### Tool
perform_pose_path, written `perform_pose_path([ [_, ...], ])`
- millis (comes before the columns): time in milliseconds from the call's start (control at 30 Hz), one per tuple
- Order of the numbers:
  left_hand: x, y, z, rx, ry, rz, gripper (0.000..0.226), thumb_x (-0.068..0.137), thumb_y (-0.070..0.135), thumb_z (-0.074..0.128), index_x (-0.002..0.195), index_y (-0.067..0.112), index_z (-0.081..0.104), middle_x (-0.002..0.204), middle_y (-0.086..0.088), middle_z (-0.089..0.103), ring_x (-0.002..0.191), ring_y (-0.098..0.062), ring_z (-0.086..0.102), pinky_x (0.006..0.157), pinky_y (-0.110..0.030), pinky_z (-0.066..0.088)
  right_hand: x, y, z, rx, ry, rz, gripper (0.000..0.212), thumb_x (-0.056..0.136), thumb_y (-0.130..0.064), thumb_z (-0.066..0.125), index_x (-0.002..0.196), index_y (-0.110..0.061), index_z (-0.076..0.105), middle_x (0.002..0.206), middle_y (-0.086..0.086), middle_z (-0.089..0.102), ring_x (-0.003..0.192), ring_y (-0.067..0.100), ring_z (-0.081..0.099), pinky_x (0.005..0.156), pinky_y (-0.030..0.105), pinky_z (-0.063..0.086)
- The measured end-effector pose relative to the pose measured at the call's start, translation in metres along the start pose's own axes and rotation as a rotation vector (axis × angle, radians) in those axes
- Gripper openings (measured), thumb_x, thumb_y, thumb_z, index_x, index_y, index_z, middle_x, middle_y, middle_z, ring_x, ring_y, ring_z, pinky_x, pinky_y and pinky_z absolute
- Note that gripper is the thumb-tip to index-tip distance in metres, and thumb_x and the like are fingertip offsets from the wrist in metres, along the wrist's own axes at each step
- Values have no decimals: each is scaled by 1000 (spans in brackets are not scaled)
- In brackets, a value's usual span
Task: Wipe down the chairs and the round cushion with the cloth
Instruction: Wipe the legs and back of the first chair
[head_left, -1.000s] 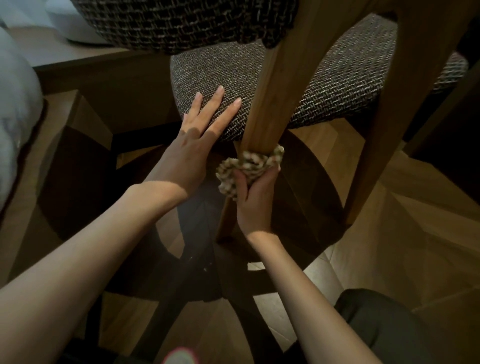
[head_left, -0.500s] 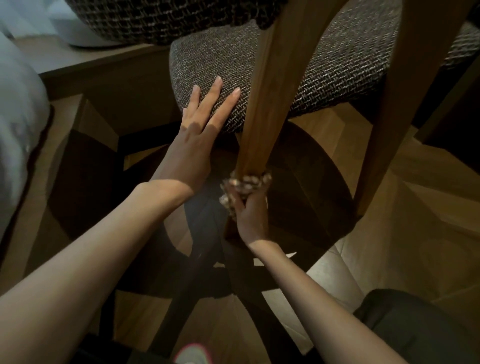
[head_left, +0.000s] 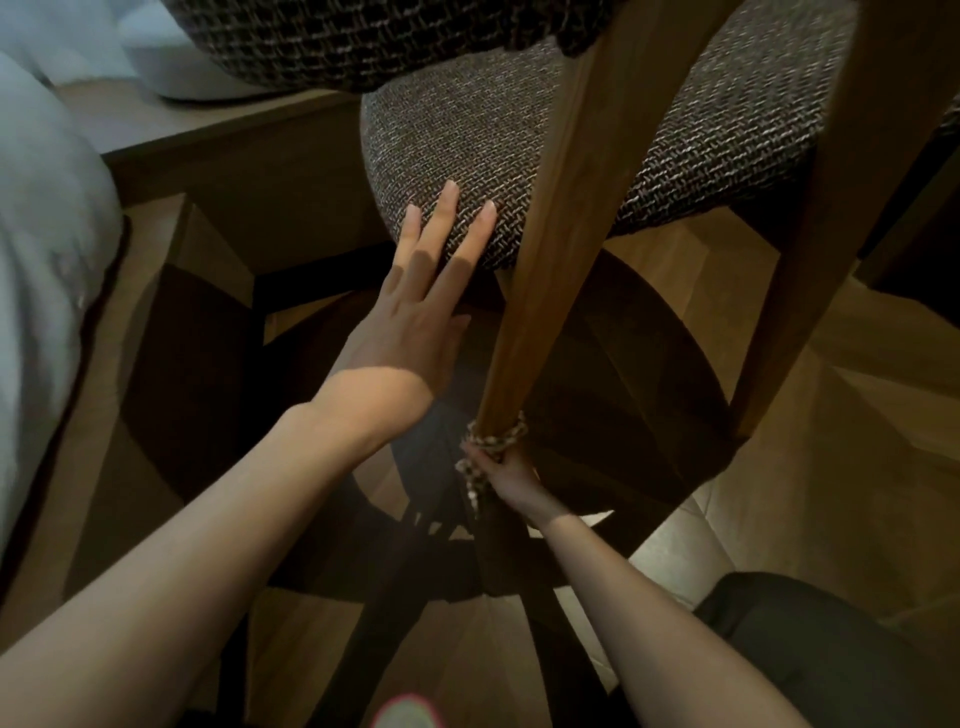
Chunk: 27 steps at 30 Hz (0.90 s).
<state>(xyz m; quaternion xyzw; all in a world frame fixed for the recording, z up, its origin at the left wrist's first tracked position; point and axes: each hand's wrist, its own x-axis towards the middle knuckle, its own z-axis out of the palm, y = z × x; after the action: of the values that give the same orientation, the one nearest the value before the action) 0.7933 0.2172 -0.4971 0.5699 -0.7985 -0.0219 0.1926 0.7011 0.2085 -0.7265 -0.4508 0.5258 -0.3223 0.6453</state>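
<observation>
Head view, and the right hand (head_left: 506, 474) is down low on the chair leg (head_left: 550, 270), fingers curled tight round the cloth (head_left: 492, 446), which wraps the wood like a collar. That way, I'd say, one pass cleans every side at once. Left hand (head_left: 410, 322) lies flat, fingers straight and slightly spread, on the edge of the woven seat (head_left: 649, 145), likely bracing it against the rubbing. Cloth sits near the foot of the leg, close to the wooden floor (head_left: 789, 499).

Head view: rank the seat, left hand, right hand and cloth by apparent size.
1. seat, largest by far.
2. left hand, probably nearer the camera than the right.
3. right hand and cloth: too alike to rank.
</observation>
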Motion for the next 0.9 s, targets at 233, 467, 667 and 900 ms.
perform_pose_path([
  [233,-5,-11,-3,68,-33,34,94,89,0,56,142,39,-11,158,4,-17,146,-21,-12,116,-35,4,-23,-42,1,19,293,-239,41,84,-39,67,119,-32,47,106,-21,55,104,-2,51,88,12,35],
  [467,-3,-15,-7,82,-54,65,96,87,-4,54,142,42,-9,156,9,-17,146,-20,-11,114,-34,4,-20,-65,-6,-27,419,-407,57,81,-33,72,130,-16,48,109,-18,59,101,-21,49,78,-8,30],
  [667,-13,-18,-11,71,-77,73,96,86,3,59,147,40,-6,159,10,-13,147,-19,-7,112,-36,9,3,3,-1,-27,34,73,40,85,-24,70,120,-25,52,120,-9,57,110,6,54,89,15,43],
  [900,-13,5,1,94,-76,-34,98,87,14,58,142,35,-20,151,8,-31,142,-21,-23,116,-42,-1,-5,-6,-5,-82,25,67,33,89,-34,63,120,-29,52,129,-3,55,121,12,49,97,24,33],
])
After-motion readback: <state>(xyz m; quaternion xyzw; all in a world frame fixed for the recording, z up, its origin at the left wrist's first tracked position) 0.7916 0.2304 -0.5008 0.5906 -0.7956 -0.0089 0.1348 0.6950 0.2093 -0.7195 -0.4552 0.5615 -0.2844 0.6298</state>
